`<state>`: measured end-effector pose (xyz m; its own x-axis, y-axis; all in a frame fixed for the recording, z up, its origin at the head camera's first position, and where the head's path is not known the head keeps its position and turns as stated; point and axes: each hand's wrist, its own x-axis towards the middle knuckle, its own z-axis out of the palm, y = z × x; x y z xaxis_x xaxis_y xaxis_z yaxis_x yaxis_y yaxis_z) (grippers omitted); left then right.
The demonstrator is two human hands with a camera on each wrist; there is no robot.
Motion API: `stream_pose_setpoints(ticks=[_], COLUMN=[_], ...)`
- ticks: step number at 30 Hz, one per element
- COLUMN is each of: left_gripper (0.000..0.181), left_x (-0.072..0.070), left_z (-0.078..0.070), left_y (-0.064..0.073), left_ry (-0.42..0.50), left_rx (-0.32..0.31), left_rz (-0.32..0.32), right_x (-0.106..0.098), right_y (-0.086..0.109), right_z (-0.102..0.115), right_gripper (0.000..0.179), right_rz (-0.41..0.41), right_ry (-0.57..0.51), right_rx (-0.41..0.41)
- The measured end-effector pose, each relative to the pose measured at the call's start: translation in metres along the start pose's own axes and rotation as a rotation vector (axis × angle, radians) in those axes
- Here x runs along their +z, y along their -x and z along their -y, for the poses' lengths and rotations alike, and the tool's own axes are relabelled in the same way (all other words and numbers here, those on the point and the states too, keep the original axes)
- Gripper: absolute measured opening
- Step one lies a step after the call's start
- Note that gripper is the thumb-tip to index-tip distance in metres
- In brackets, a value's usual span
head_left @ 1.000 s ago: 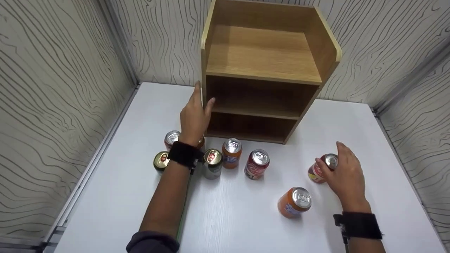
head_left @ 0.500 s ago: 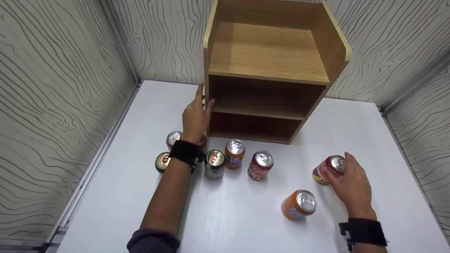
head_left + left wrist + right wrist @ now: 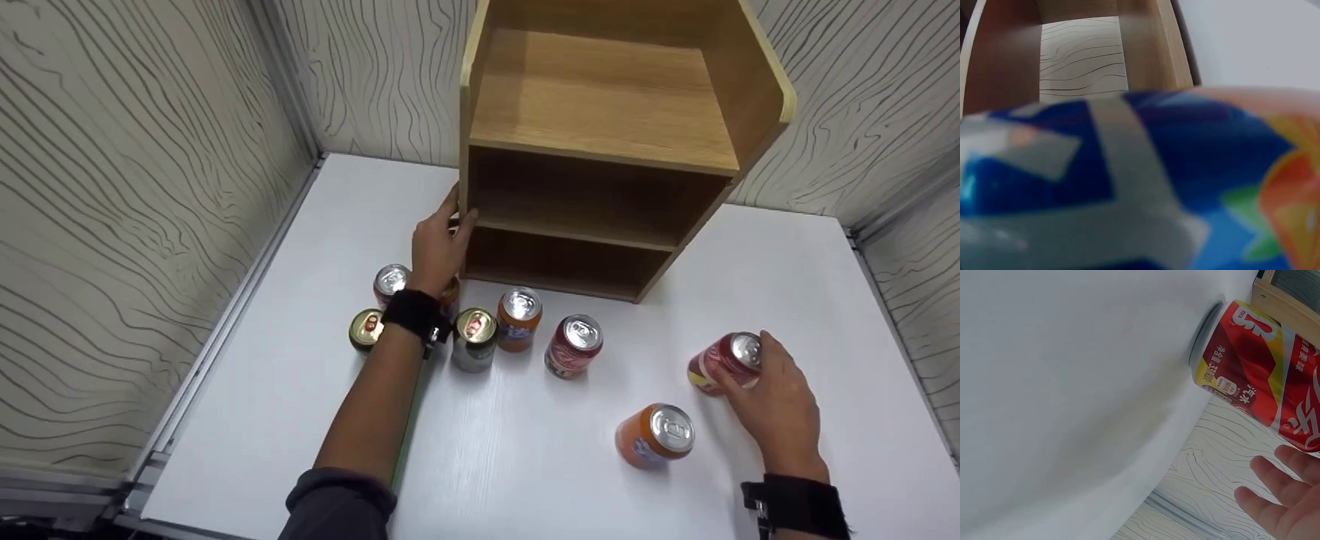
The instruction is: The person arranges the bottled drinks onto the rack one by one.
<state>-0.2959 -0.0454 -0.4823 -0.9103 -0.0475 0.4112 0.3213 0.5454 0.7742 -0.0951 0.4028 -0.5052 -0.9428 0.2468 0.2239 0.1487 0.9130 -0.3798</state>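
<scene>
At the left side of the wooden shelf unit (image 3: 604,154), my left hand (image 3: 439,247) lies with its fingers along the outer side panel and its thumb at the front edge. My right hand (image 3: 781,412) holds a red cola can (image 3: 724,364) between thumb and index finger. The can's base is by the white tabletop in the right wrist view, where the other fingers (image 3: 1272,509) are spread apart from it. An orange soda can (image 3: 654,436) stands nearer me. Close to the left wrist lens, a blue-and-white printed can label (image 3: 1123,185) hides that hand.
Before the shelf stand another cola can (image 3: 574,346), an orange soda can (image 3: 519,319) and a silver-green can (image 3: 474,340). By my left wrist are a red can (image 3: 391,283), a green can (image 3: 367,330) and a partly hidden orange can (image 3: 450,296). Patterned walls (image 3: 390,82) enclose the table.
My right thumb and index finger have come around the red cola can. My left hand has drawn in closer against the shelf's side. The head view has shifted, so everything sits further right.
</scene>
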Motion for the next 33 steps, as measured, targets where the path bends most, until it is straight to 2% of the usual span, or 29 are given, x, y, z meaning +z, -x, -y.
stream_pose_setpoints(ticks=[5, 11, 18, 25, 33], left_gripper=[0.054, 0.054, 0.054, 0.055, 0.055], left_x=[0.005, 0.006, 0.003, 0.005, 0.003], left_z=[0.001, 0.001, 0.004, 0.001, 0.004], left_y=[0.002, 0.005, 0.003, 0.002, 0.004], left_ry=[0.021, -0.020, -0.077, -0.084, -0.098], left_rx=[-0.011, -0.031, -0.021, -0.031, -0.036], left_rz=[-0.013, -0.004, -0.010, 0.000, 0.003], right_x=[-0.002, -0.004, -0.001, -0.007, -0.017], right_y=[0.002, 0.002, -0.007, -0.006, -0.008], right_z=[-0.001, -0.002, 0.001, 0.005, 0.024], right_gripper=[0.093, 0.097, 0.096, 0.087, 0.080], right_rz=[0.036, 0.081, 0.113, 0.081, -0.036], right_ry=[0.010, 0.021, -0.113, -0.161, -0.139], right_rx=[0.028, 0.053, 0.147, 0.138, 0.049])
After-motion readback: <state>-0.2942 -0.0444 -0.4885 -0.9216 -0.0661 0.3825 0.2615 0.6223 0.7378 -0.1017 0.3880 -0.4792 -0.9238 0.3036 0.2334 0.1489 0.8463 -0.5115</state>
